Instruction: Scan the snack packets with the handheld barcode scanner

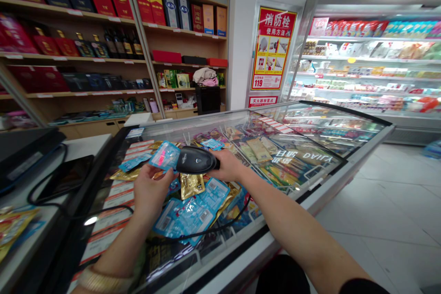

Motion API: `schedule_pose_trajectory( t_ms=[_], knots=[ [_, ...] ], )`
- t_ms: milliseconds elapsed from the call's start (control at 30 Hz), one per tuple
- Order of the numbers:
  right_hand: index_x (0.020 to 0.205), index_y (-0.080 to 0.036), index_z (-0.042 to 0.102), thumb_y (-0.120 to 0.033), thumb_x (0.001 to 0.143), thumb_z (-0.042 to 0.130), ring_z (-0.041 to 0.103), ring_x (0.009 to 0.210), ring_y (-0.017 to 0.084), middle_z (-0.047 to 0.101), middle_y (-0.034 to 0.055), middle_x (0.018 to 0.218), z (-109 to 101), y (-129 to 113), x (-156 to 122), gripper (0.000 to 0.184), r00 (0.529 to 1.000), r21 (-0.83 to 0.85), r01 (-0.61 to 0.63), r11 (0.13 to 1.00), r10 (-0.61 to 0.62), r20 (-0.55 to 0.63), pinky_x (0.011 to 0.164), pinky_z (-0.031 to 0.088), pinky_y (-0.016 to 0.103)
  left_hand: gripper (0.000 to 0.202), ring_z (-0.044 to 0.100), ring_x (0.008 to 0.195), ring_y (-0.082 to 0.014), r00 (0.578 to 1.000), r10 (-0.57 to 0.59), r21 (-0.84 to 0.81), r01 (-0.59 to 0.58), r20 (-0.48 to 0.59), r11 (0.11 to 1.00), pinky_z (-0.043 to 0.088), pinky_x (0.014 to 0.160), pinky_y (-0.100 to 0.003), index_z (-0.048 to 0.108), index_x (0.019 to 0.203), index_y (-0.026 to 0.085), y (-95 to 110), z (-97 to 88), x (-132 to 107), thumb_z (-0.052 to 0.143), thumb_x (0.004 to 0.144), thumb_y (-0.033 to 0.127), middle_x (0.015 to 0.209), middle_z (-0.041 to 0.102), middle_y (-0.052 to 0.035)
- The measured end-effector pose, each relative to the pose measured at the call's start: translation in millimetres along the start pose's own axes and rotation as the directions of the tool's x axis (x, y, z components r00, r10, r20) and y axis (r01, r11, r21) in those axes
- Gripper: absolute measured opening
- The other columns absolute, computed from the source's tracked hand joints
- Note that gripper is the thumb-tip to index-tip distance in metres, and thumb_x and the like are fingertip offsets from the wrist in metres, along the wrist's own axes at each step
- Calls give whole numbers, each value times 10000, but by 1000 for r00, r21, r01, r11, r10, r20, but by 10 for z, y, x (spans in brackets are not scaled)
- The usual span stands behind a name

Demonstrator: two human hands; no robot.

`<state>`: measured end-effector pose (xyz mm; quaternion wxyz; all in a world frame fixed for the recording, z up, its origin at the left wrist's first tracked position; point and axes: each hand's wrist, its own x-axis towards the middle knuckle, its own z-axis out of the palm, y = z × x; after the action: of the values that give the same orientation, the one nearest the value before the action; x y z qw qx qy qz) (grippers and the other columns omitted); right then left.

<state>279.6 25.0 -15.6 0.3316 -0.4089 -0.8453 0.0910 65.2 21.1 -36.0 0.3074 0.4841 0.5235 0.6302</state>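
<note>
My left hand (149, 190) pinches a small blue snack packet (164, 156) and holds it up above the glass lid of a chest freezer (320, 179). My right hand (228, 165) grips a black barcode scanner (196, 160), whose head points left at the packet and almost touches it. The scanner's black cable (206, 232) loops down across the lid. Under both hands lie several blue packets (193, 211) and a gold packet (191, 184) spread on the glass.
A white counter (87, 144) at the left carries a black device (24, 147), a dark phone (65, 177) and cables. Wooden shelves (103, 57) of boxed bottles stand behind. An open refrigerated display (372, 59) fills the right. Tiled floor (396, 202) lies right of the freezer.
</note>
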Motion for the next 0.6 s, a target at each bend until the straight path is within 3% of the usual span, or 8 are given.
schedule_pose_trajectory(
  t_ms=[200, 367, 467, 533, 600],
  knots=[
    [916, -182, 663, -262, 700, 673, 635, 755, 173, 696, 21, 815, 11, 34, -1, 230, 999, 25, 35, 999, -34, -33, 703, 454, 232, 322, 629, 673, -152, 998, -63, -73, 64, 20, 995, 568, 658, -308, 544, 794, 181, 14, 2, -10, 718, 541, 278, 757, 617, 11],
    [893, -181, 665, -230, 683, 652, 634, 732, 175, 703, 29, 807, 4, 112, -8, 217, 995, 31, 17, 999, -14, -99, 683, 459, 240, 318, 546, 576, -120, 997, -72, -91, 69, -36, 993, 523, 534, -277, 514, 762, 191, 197, -85, 76, 695, 556, 351, 697, 545, 38],
    [911, -170, 669, -215, 673, 639, 643, 766, 187, 712, 44, 845, -6, 156, -16, 244, 988, 53, 13, 998, -4, -156, 720, 472, 261, 306, 531, 568, -122, 995, 6, 10, -5, -104, 1000, 483, 529, -271, 537, 765, 193, 370, -327, 147, 671, 562, 378, 704, 569, 20],
    [924, -173, 675, -214, 668, 634, 645, 776, 195, 716, 46, 852, -11, 174, -22, 263, 979, 56, 9, 998, 3, -204, 718, 469, 268, 286, 543, 584, -138, 981, 110, 218, -73, -160, 973, 479, 587, -294, 559, 760, 202, 467, -604, 167, 655, 570, 393, 687, 577, 18],
    [913, -176, 681, -234, 680, 630, 640, 738, 191, 713, 44, 822, -18, 181, -27, 246, 972, 60, 14, 998, 0, -236, 686, 459, 263, 260, 568, 630, -169, 956, 221, 482, -105, -191, 870, 477, 675, -335, 585, 754, 221, 519, -957, 167, 636, 586, 413, 669, 582, 20]
  ],
)
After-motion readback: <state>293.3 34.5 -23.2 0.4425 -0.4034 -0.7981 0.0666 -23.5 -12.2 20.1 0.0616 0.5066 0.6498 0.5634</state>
